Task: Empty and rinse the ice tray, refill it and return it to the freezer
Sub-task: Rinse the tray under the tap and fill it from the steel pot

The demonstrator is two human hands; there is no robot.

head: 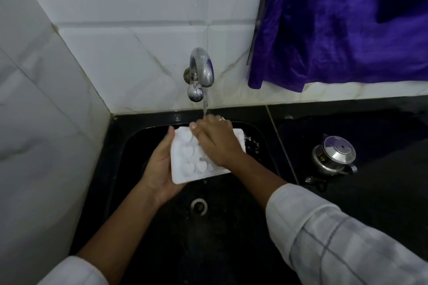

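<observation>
A person's two hands work over a black sink (129, 146), seen from above. The left hand (159, 169) grips a white tray (185, 164) by its left edge: the palm and fingers go under it and the thumb curls over the rim. The tray has heart-shaped cells and is held above the basin, tilted a little.

The right hand (215, 139) lies palm down across the right half of the tray, its fingers loosely spread and touching the cells, not gripping anything. A ring (221, 119) shows on one finger.

Just beyond the right hand, a metal tap (201, 69) sticks out of the white tiles (129, 53). A thin stream of water (205, 104) runs from it onto the knuckles of the right hand, and drops splash off to the right of the tray.

Below the hands, nearer the person, is the round drain (198, 206). To the right of the right hand, well apart, a lidded steel pot (332, 155) stands on the black surface (382, 192). A purple cloth (335, 23) hangs above the pot. Both forearms wear pale sleeves.
</observation>
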